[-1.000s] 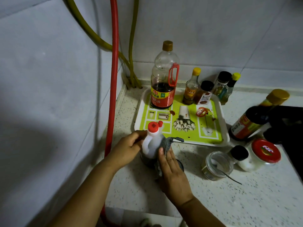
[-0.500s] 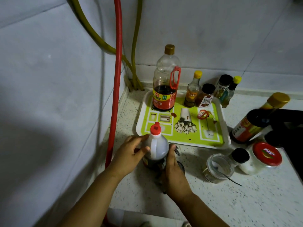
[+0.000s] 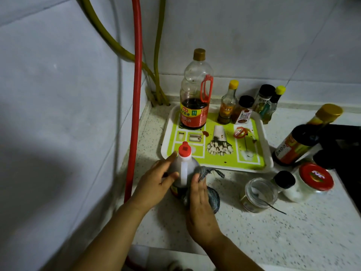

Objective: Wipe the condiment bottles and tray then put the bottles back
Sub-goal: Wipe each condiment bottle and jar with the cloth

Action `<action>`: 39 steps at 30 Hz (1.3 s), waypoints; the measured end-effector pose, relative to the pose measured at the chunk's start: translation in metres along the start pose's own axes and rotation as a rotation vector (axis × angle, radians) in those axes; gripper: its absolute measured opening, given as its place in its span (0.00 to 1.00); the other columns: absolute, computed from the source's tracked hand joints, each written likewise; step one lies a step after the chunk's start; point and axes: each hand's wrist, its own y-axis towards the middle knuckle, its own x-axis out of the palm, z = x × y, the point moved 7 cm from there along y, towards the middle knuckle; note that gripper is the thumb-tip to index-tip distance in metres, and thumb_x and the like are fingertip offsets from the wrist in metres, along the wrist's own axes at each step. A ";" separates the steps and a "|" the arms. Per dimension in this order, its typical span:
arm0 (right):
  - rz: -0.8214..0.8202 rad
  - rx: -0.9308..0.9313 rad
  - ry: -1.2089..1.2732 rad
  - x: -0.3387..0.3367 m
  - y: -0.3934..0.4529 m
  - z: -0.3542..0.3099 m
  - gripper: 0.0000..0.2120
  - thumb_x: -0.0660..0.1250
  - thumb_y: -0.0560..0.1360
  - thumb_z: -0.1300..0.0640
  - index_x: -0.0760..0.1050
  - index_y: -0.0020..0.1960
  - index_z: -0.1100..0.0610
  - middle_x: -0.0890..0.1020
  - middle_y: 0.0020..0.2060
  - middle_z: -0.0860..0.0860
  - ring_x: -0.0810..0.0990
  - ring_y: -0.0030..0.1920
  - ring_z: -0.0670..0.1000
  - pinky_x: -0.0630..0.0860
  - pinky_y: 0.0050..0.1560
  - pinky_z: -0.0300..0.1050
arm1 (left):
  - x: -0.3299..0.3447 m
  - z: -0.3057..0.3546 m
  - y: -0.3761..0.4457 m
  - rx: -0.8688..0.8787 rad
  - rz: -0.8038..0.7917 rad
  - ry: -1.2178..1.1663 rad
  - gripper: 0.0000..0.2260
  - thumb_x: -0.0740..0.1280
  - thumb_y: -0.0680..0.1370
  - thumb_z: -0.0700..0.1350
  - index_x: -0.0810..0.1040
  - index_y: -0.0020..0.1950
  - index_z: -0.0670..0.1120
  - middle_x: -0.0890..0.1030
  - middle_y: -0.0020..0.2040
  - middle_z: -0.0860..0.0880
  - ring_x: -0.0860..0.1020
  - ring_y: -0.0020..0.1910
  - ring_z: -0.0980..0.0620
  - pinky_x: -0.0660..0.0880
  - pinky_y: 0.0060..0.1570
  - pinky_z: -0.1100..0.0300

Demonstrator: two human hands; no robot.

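standing upright on the speckled white stone table point(image 3: 273, 241), just in front of the tray's near edge, is a white plastic jug-style bottle with a red cap and moulded handle point(image 3: 183, 169). the left hand point(image 3: 156, 184) grips its left side, fingers and thumb curled round the body. the right hand point(image 3: 199, 202) presses a grey checked cloth point(image 3: 212, 196) against the bottle's right side, fingers laid fairly straight over the fabric. the white-rimmed tray with a lime-green printed base point(image 3: 214, 153) shows brown stains and carries 3 bottles along its far edge: a tall clear soy sauce bottle with a red label and red handle point(image 3: 195, 98), a small yellow-capped glass bottle point(image 3: 227, 102) and a black-lidded spice jar point(image 3: 243, 110). near the right hand sit an open glass jar point(image 3: 257, 194) and a red-lidded jar point(image 3: 314, 178).
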 end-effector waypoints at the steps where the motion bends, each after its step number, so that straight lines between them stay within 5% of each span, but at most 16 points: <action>1: -0.004 0.022 -0.012 0.004 -0.001 0.004 0.33 0.38 0.72 0.54 0.19 0.64 0.36 0.33 0.71 0.49 0.33 0.73 0.48 0.30 0.68 0.36 | 0.000 -0.001 0.000 -0.002 0.001 0.012 0.23 0.62 0.78 0.50 0.63 0.73 0.59 0.69 0.69 0.54 0.72 0.64 0.54 0.71 0.61 0.59; 7: -0.036 0.102 0.012 0.018 -0.009 0.021 0.40 0.45 0.73 0.61 0.14 0.60 0.37 0.30 0.69 0.51 0.35 0.73 0.51 0.33 0.69 0.30 | 0.002 0.001 0.000 -0.007 0.012 0.005 0.21 0.62 0.79 0.49 0.64 0.71 0.56 0.67 0.70 0.53 0.72 0.62 0.56 0.69 0.57 0.63; 10: 0.006 0.119 0.085 0.012 -0.007 0.018 0.39 0.48 0.75 0.62 0.18 0.65 0.43 0.33 0.73 0.50 0.38 0.74 0.47 0.49 0.73 0.38 | 0.006 0.005 -0.003 -0.008 -0.008 -0.004 0.23 0.62 0.79 0.51 0.61 0.72 0.59 0.68 0.70 0.56 0.73 0.60 0.56 0.70 0.54 0.63; 13: 0.119 0.062 0.096 -0.007 0.002 0.006 0.44 0.55 0.78 0.63 0.22 0.67 0.36 0.38 0.75 0.47 0.44 0.76 0.48 0.51 0.72 0.35 | 0.004 0.005 -0.003 -0.031 0.026 0.037 0.22 0.62 0.78 0.53 0.62 0.72 0.59 0.73 0.67 0.55 0.76 0.57 0.55 0.71 0.52 0.62; 16: 0.145 -0.010 0.068 -0.024 0.012 -0.008 0.44 0.58 0.78 0.60 0.24 0.68 0.35 0.41 0.76 0.51 0.46 0.77 0.50 0.53 0.72 0.34 | 0.001 0.009 -0.004 -0.034 0.043 0.054 0.21 0.64 0.77 0.51 0.65 0.70 0.58 0.75 0.65 0.54 0.75 0.55 0.55 0.70 0.51 0.63; 19: 0.146 0.012 0.187 -0.041 0.021 -0.017 0.43 0.61 0.75 0.49 0.29 0.71 0.35 0.55 0.76 0.51 0.58 0.74 0.49 0.64 0.70 0.44 | -0.001 0.015 -0.003 -0.023 0.050 0.068 0.20 0.66 0.77 0.50 0.67 0.68 0.57 0.75 0.64 0.55 0.75 0.60 0.54 0.69 0.52 0.64; 24: 0.075 0.072 0.244 -0.047 0.033 0.001 0.47 0.75 0.68 0.53 0.43 0.72 0.45 0.53 0.74 0.43 0.53 0.74 0.43 0.55 0.72 0.33 | 0.001 0.013 -0.001 -0.017 0.048 0.031 0.20 0.67 0.76 0.51 0.69 0.67 0.56 0.75 0.64 0.55 0.73 0.63 0.54 0.70 0.56 0.61; 28: 0.019 0.188 0.311 -0.038 0.034 0.016 0.51 0.77 0.65 0.56 0.43 0.74 0.47 0.57 0.67 0.36 0.58 0.66 0.34 0.56 0.57 0.16 | 0.003 0.010 -0.001 -0.019 0.031 0.000 0.21 0.67 0.76 0.51 0.67 0.67 0.56 0.74 0.66 0.55 0.72 0.64 0.55 0.71 0.60 0.58; 34: -0.118 0.386 0.140 -0.018 0.028 0.043 0.36 0.73 0.70 0.54 0.57 0.72 0.53 0.80 0.56 0.51 0.80 0.53 0.50 0.76 0.53 0.38 | 0.007 0.006 0.005 -0.058 -0.112 -0.013 0.28 0.64 0.77 0.54 0.57 0.74 0.60 0.64 0.70 0.51 0.68 0.67 0.52 0.71 0.65 0.53; 36: -0.121 0.414 0.115 -0.017 0.027 0.046 0.34 0.72 0.70 0.53 0.60 0.71 0.54 0.83 0.51 0.52 0.81 0.45 0.49 0.77 0.44 0.35 | 0.010 0.007 0.005 -0.059 -0.166 -0.010 0.28 0.63 0.78 0.53 0.54 0.74 0.61 0.59 0.72 0.53 0.64 0.71 0.51 0.66 0.68 0.56; 39: -0.049 0.361 0.110 -0.025 0.026 0.033 0.35 0.72 0.70 0.52 0.59 0.71 0.55 0.82 0.52 0.51 0.82 0.49 0.50 0.75 0.45 0.35 | 0.010 0.011 0.006 -0.035 -0.191 -0.130 0.26 0.64 0.77 0.50 0.55 0.68 0.66 0.59 0.75 0.55 0.59 0.74 0.54 0.61 0.69 0.58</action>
